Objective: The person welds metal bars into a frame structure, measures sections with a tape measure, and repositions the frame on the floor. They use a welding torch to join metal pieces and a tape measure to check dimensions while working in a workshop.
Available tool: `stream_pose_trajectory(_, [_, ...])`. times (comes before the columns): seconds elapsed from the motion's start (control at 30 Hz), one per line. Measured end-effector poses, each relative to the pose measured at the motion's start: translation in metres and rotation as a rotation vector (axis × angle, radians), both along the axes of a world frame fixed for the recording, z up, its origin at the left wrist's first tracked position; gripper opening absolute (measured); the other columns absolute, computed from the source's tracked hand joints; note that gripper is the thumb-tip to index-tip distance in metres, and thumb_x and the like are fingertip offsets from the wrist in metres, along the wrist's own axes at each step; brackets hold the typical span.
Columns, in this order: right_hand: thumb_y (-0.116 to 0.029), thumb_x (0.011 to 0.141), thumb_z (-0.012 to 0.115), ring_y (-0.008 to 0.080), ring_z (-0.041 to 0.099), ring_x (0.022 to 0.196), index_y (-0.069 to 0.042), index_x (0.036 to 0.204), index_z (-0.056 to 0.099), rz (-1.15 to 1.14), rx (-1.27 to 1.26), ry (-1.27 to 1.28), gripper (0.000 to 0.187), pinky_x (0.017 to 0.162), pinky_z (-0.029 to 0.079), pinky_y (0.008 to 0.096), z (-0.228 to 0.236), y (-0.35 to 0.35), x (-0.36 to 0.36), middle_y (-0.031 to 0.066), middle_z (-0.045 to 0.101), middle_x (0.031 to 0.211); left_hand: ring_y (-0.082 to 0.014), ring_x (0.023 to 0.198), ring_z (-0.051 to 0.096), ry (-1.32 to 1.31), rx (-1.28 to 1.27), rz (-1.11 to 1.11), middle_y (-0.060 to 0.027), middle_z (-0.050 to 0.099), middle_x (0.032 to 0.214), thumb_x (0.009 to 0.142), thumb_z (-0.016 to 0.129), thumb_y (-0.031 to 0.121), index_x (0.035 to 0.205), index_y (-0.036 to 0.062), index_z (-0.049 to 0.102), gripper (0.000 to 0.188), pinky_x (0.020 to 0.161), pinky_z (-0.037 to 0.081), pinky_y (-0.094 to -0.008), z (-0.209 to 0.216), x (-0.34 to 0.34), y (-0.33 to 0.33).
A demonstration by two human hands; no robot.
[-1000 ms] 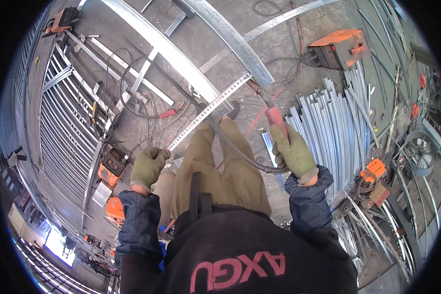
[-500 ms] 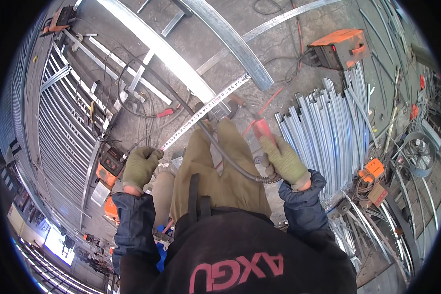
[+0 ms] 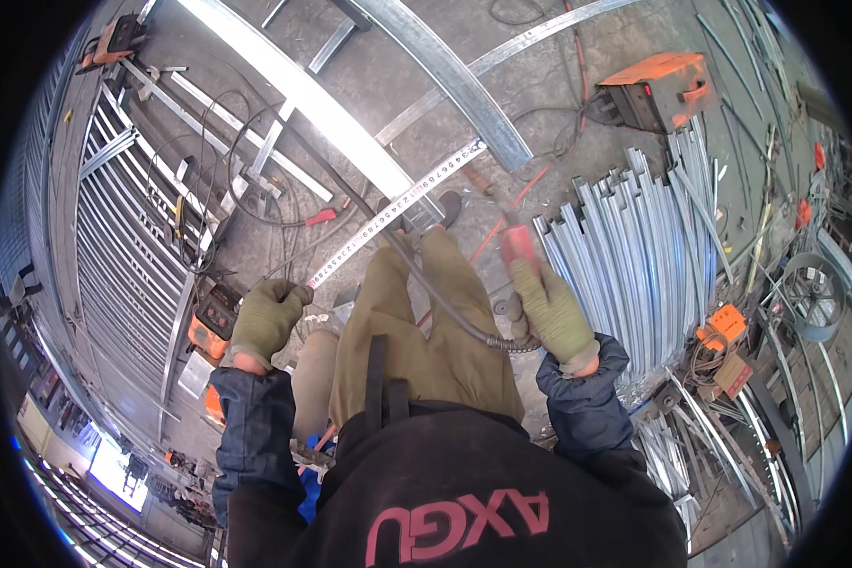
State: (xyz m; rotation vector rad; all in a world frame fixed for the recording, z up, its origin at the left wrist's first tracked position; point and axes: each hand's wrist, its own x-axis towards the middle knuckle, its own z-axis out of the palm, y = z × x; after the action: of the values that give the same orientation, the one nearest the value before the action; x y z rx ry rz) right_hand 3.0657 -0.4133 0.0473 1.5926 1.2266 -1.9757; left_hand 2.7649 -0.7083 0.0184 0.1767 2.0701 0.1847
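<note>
My left hand, in an olive work glove, is closed on the near end of a white tape measure. Its blade slants up and right, past my boots, across the bright end of a long metal profile to a grey channel. Any tape case is hidden in the glove. My right hand, gloved alike, grips what looks like a welding torch with a red handle. From beneath that hand a thick dark cable with a coiled sleeve runs across my thighs toward the upper left. The torch tip is blurred.
Bundled metal channels lie to the right. An orange welding machine stands at the far right, another beside my left hand. Curved metal strips fill the left side. Cables cross the floor.
My left hand has moved slightly to the left and up, still on the tape. The red handle in my right hand has shifted a little to the right.
</note>
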Motion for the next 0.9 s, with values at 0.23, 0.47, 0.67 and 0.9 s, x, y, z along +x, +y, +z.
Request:
stream_pose_trajectory(0.23, [-0.061, 0.108, 0.062, 0.0101, 0.06, 0.055, -0.006, 0.115, 0.066, -0.107, 0.019, -0.007, 0.056, 0.05, 0.048, 0.0276, -0.005, 0.004, 0.004, 0.0006, 0.064, 0.073, -0.019, 0.07, 0.065, -0.02, -0.031, -0.015, -0.0149, 0.074, 0.077, 0.099, 0.078, 0.036, 0.107, 0.0, 0.082, 0.037, 0.071, 0.053, -0.0402, 0.009, -0.001, 0.012])
stream_pose_trajectory(0.47, [-0.059, 0.11, 0.06, 0.0106, 0.06, 0.053, -0.006, 0.119, 0.065, -0.03, -0.002, 0.051, 0.054, 0.049, 0.047, 0.0268, -0.009, 0.016, 0.008, 0.0, 0.063, 0.072, -0.0204, 0.067, 0.063, -0.016, -0.005, -0.014, -0.0151, 0.071, 0.074, 0.1, 0.077, 0.037, 0.105, -0.0017, 0.081, 0.039, 0.069, 0.051, -0.0414, 0.007, 0.0, 0.006])
stream_pose_trajectory(0.67, [-0.061, 0.109, 0.06, 0.0116, 0.059, 0.053, -0.008, 0.112, 0.063, -0.063, -0.074, 0.055, 0.054, 0.048, 0.048, 0.0278, -0.007, 0.006, 0.007, 0.0014, 0.063, 0.073, -0.0207, 0.073, 0.065, -0.031, -0.076, -0.041, -0.0151, 0.074, 0.08, 0.1, 0.077, 0.038, 0.105, -0.0024, 0.081, 0.041, 0.073, 0.052, -0.0409, 0.017, -0.002, 0.023])
stream_pose_trajectory(0.9, [-0.062, 0.109, 0.06, 0.0111, 0.061, 0.054, -0.007, 0.116, 0.064, -0.115, -0.037, 0.044, 0.056, 0.048, 0.049, 0.0268, -0.002, 0.007, 0.007, 0.0003, 0.064, 0.073, -0.0237, 0.074, 0.068, -0.026, -0.028, -0.035, -0.019, 0.074, 0.081, 0.099, 0.077, 0.038, 0.104, -0.0013, 0.082, 0.04, 0.075, 0.053, -0.0424, 0.021, -0.002, 0.025])
